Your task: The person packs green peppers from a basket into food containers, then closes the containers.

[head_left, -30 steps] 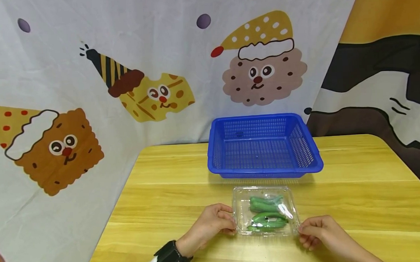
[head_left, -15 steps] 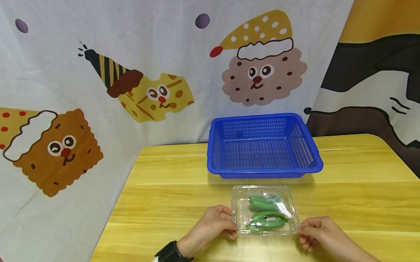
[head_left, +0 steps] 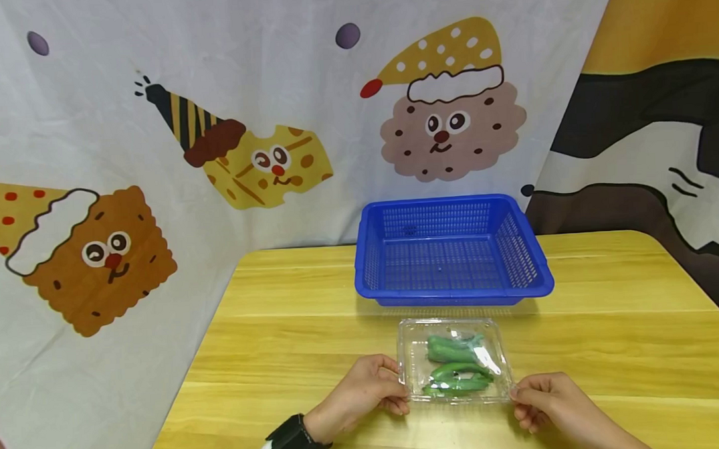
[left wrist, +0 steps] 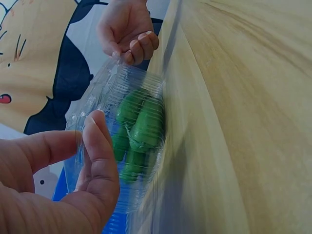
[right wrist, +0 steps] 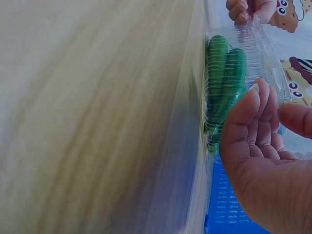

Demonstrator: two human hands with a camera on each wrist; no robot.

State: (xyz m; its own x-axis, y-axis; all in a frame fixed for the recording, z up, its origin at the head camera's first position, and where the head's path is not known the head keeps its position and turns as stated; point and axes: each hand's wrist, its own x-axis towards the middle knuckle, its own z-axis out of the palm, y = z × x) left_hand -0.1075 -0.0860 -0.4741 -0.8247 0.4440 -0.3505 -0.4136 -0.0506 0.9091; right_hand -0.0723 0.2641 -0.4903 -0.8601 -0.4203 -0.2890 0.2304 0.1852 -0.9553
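Observation:
A clear plastic clamshell box [head_left: 415, 356] with its lid closed is at the front middle of the table, and several long green vegetables [head_left: 458, 349] lie inside it. My left hand [head_left: 369, 388] pinches the box's left rim near the front corner; in the left wrist view, thumb and forefinger meet on the lip. At the opposite front corner, my right hand [head_left: 548, 400] pinches the rim between thumb and fingers. The right wrist view shows the ribbed side wall close over the tabletop, the green vegetables [right wrist: 224, 73] visible through it.
Behind the box stands a blue perforated plastic basket [head_left: 455, 294] with nothing in it. The wood-grain table [head_left: 268, 335] ends at a cartoon-printed cloth [head_left: 280, 54]. A black device [head_left: 297, 441] is strapped on my left wrist.
My left hand has shifted very slightly toward the front along the box's side. The box, the basket and my right hand look nearly unchanged.

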